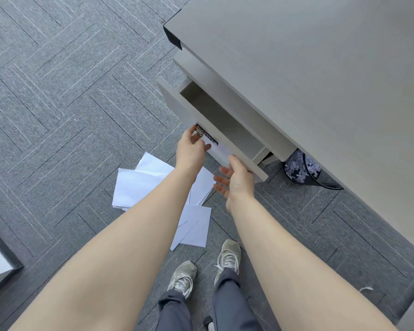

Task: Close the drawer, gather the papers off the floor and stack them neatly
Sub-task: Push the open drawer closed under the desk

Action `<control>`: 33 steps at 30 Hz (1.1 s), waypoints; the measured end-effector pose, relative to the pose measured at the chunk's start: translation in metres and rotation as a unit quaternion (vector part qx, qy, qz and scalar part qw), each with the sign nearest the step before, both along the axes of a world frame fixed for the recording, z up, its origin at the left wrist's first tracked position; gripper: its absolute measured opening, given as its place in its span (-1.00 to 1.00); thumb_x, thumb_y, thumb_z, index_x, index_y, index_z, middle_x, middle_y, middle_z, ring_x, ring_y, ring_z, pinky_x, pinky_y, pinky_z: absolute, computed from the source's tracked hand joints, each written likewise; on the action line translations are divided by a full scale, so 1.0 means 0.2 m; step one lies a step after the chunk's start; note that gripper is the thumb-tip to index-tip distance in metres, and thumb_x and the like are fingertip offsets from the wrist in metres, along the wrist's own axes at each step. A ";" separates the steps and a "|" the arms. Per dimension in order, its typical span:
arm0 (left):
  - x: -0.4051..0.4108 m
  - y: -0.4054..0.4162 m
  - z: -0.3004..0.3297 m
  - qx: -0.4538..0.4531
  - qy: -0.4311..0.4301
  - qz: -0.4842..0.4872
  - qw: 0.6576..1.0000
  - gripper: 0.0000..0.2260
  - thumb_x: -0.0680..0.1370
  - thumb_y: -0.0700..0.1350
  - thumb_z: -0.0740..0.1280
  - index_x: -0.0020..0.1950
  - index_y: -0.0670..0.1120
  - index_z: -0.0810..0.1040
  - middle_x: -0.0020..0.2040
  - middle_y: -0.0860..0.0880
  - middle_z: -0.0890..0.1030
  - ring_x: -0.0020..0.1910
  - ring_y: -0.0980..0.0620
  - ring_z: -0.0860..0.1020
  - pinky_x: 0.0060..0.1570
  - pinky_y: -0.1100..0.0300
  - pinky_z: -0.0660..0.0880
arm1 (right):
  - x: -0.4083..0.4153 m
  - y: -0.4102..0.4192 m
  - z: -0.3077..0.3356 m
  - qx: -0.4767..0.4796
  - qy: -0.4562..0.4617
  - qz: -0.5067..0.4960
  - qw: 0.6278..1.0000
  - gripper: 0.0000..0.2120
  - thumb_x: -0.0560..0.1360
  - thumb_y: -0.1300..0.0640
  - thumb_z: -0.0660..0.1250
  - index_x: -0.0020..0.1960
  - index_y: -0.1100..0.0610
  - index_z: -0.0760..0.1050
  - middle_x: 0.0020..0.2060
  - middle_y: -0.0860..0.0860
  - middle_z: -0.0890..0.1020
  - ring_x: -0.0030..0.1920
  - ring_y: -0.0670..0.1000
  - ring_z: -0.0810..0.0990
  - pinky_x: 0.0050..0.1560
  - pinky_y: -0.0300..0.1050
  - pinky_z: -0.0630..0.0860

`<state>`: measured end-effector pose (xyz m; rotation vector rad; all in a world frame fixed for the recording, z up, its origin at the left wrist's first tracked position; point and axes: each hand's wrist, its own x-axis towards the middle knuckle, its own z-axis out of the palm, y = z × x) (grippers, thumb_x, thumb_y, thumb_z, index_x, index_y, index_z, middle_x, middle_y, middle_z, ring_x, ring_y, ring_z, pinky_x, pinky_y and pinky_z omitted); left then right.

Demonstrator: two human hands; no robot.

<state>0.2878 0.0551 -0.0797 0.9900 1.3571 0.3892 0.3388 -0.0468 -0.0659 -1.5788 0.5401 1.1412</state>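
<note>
Grey herringbone carpet runs under a pale grey desk at the far right, and its drawer stands pulled out, hollow and apparently bare inside. Both hands are at the drawer front: the left hand reaches for the metal handle, its fingers near or on it, though I cannot tell whether they grip. The right hand is released, fingers spread, its heel touching the front panel's near end.

A one-sided push could skew the drawer on its runners and jam it. Fingers left over the top edge could also be pinched.

White papers lie fanned and overlapping on the floor just left of the drawer, between it and the person's shoes. Stepping forward could crease them or slip on them.
</note>
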 end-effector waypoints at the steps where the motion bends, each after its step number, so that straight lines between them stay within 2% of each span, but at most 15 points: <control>1: 0.02 0.00 0.00 0.002 0.001 -0.006 1.000 -0.54 0.59 -0.32 0.09 0.47 -0.03 0.31 0.28 -0.03 0.51 -0.18 0.11 0.63 0.06 0.16 0.49 | 0.02 0.00 0.00 -0.001 -0.001 0.001 1.000 -0.82 0.49 -0.05 0.36 -0.09 0.06 0.53 0.00 0.08 0.64 -0.27 0.05 0.63 -0.32 -0.12 0.53; 3: 0.06 0.00 0.00 0.003 0.004 -0.019 1.000 -0.51 0.59 -0.32 0.07 0.49 -0.01 0.27 0.32 -0.01 0.49 -0.15 0.11 0.63 0.08 0.13 0.48 | 0.06 0.01 -0.01 0.000 -0.003 0.002 1.000 -0.81 0.49 -0.06 0.36 -0.08 0.07 0.53 0.04 0.10 0.64 -0.27 0.05 0.63 -0.31 -0.12 0.53; 9: 0.15 0.02 0.00 -0.014 -0.010 -0.031 0.999 -0.45 0.57 -0.33 0.04 0.53 0.04 0.20 0.42 0.02 0.44 -0.13 0.13 0.63 -0.16 0.24 0.45 | 0.15 0.03 -0.04 -0.001 -0.021 0.005 1.000 -0.76 0.49 -0.10 0.35 -0.07 0.08 0.53 0.08 0.11 0.65 -0.21 0.07 0.65 -0.31 -0.11 0.53; 14: 0.21 0.04 0.00 -0.016 -0.010 -0.043 0.999 -0.43 0.57 -0.34 0.04 0.53 0.07 0.18 0.43 0.03 0.44 -0.11 0.13 0.63 -0.16 0.22 0.44 | 0.22 0.05 -0.04 0.001 -0.023 0.006 1.000 -0.76 0.50 -0.10 0.35 -0.10 0.09 0.52 0.08 0.11 0.65 -0.18 0.09 0.64 -0.31 -0.11 0.53; 17: 0.23 0.05 0.00 -0.011 -0.004 -0.052 0.999 -0.42 0.55 -0.35 0.04 0.53 0.09 0.19 0.42 0.04 0.45 -0.12 0.12 0.63 -0.09 0.18 0.46 | 0.25 0.05 -0.05 0.002 -0.022 0.007 1.000 -0.75 0.50 -0.11 0.35 -0.10 0.09 0.52 0.08 0.10 0.66 -0.21 0.08 0.65 -0.31 -0.12 0.53; 21: 0.25 0.05 -0.02 -0.007 0.008 -0.057 0.998 -0.40 0.54 -0.35 0.03 0.53 0.09 0.20 0.40 0.05 0.47 -0.14 0.13 0.63 0.17 0.08 0.45 | 0.27 0.06 -0.05 0.001 -0.018 0.010 1.000 -0.75 0.49 -0.12 0.36 -0.09 0.08 0.53 0.06 0.08 0.66 -0.20 0.07 0.65 -0.29 -0.11 0.54; 26: 0.26 0.06 -0.05 -0.001 0.017 -0.061 0.998 -0.41 0.54 -0.32 0.05 0.50 0.14 0.24 0.32 0.12 0.52 -0.11 0.14 0.65 0.26 0.00 0.43 | 0.28 0.05 -0.04 0.003 -0.025 0.016 1.000 -0.77 0.49 -0.12 0.37 -0.09 0.06 0.53 0.04 0.07 0.66 -0.17 0.07 0.65 -0.30 -0.10 0.52; 30: 0.27 0.07 -0.06 0.003 0.014 -0.057 0.998 -0.43 0.55 -0.31 0.06 0.50 0.14 0.25 0.28 0.13 0.53 -0.12 0.15 0.65 0.20 0.03 0.45 | 0.29 0.06 -0.03 0.003 -0.033 0.020 0.999 -0.79 0.50 -0.12 0.36 -0.11 0.03 0.53 0.01 0.05 0.65 -0.18 0.06 0.65 -0.27 -0.10 0.51; 33: 0.27 0.08 -0.07 0.007 -0.007 -0.040 0.999 -0.50 0.58 -0.29 0.08 0.48 0.07 0.30 0.21 0.10 0.56 -0.16 0.12 0.63 0.00 0.13 0.44 | 0.29 0.05 -0.03 0.002 -0.039 0.026 0.999 -0.78 0.51 -0.12 0.35 -0.09 0.03 0.54 0.01 0.04 0.66 -0.18 0.05 0.66 -0.26 -0.09 0.52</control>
